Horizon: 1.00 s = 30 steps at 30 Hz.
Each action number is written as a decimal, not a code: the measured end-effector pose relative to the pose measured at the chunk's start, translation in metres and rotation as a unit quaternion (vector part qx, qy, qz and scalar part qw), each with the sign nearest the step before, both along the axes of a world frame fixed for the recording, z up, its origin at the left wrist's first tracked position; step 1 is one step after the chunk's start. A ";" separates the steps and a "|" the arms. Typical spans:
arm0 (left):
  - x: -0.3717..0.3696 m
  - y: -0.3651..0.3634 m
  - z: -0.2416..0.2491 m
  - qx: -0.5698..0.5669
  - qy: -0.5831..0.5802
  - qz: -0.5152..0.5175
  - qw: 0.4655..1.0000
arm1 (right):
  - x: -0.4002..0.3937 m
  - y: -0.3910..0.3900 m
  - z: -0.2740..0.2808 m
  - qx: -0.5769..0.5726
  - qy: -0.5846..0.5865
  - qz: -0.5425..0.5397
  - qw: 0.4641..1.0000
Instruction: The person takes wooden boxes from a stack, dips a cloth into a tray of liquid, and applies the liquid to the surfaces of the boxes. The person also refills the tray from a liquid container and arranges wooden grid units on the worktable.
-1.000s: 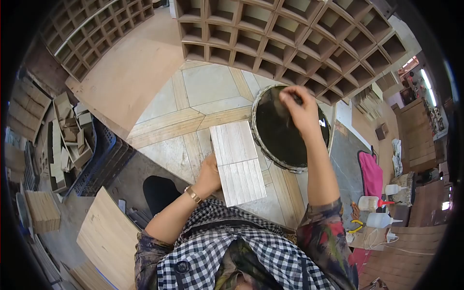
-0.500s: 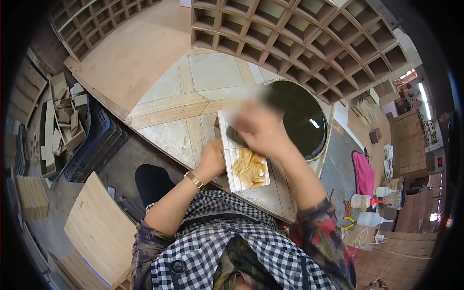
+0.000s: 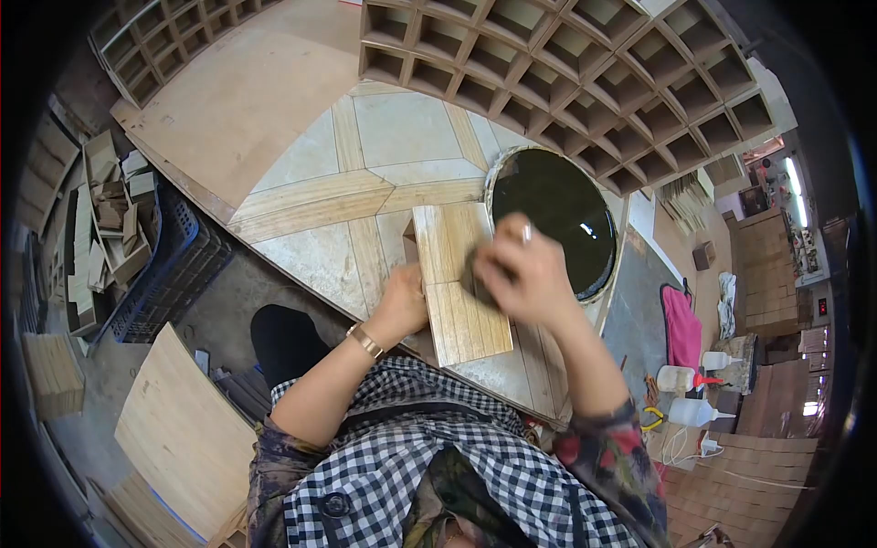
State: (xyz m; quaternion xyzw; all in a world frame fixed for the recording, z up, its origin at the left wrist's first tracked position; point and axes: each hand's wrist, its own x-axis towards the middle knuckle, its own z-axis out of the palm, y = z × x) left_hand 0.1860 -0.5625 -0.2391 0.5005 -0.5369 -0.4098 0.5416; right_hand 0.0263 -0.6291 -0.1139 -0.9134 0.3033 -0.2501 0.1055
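Note:
A small wooden box (image 3: 448, 310) stands tilted in front of me, its long face up and coated in a wet-looking yellowish brown. My left hand (image 3: 400, 300) is closed around the box's left side, fingertips hidden behind it. At the box's right edge, my right hand (image 3: 530, 274) grips a dark pad (image 3: 477, 277), perhaps a sponge; motion blurs it somewhat. Just beyond that hand is a round basin rim (image 3: 491, 187) around dark liquid (image 3: 557, 201).
A tile-patterned tabletop (image 3: 301, 247) lies under the work. Stacked open cubbies (image 3: 566, 82) rise at the back. To the right are squeeze bottles (image 3: 694, 413), a pink cloth (image 3: 681, 329) and yellow-handled pliers (image 3: 651, 420). A blue crate (image 3: 178, 265) with wood offcuts stands left.
My right hand has moved down and right, from the upper face to the right edge. The brown patch has spread, so the pale face is evenly coloured. My left hand keeps its place.

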 end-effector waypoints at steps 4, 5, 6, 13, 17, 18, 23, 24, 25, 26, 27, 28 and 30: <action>0.003 0.000 0.005 0.033 -0.021 -0.004 0.999 | 0.063 -0.043 -0.014 -0.028 -0.040 -0.059 0.997; 0.002 0.000 0.004 0.039 0.000 -0.010 0.999 | 0.072 -0.040 -0.013 -0.014 -0.047 -0.028 0.998; 0.001 0.001 0.002 0.046 0.022 -0.018 0.999 | 0.074 -0.028 -0.008 -0.002 -0.027 0.016 1.000; 0.004 0.000 0.006 0.045 -0.010 -0.037 0.998 | -0.006 0.036 0.019 0.111 0.029 0.219 0.969; 0.000 0.002 0.007 0.009 0.003 -0.010 1.000 | 0.004 -0.024 -0.002 -0.012 -0.017 0.043 0.999; -0.001 0.002 0.008 0.012 -0.003 -0.014 1.000 | 0.018 -0.042 -0.008 -0.006 -0.035 -0.021 0.999; 0.002 -0.003 -0.018 -0.006 -0.055 -0.013 0.998 | 0.067 -0.014 -0.005 -0.013 -0.031 0.094 0.995; 0.002 -0.002 -0.018 0.073 0.110 -0.021 0.991 | 0.057 0.008 -0.006 0.014 -0.021 0.155 0.988; 0.001 -0.002 -0.016 0.149 0.270 -0.027 0.951 | 0.043 0.029 -0.007 0.039 -0.011 0.215 0.976; 0.000 -0.002 -0.014 0.221 0.422 -0.032 0.878 | 0.029 0.050 -0.001 0.057 -0.007 0.226 0.973; 0.000 -0.002 -0.011 0.168 0.289 -0.038 0.942 | 0.012 0.066 0.006 0.075 -0.002 0.237 0.969; 0.000 -0.001 -0.006 0.109 0.150 -0.044 0.982 | -0.005 0.073 0.006 0.071 -0.003 0.224 0.972; 0.000 0.001 0.000 0.044 0.007 -0.050 0.998 | -0.042 0.077 -0.004 0.062 -0.006 0.200 0.978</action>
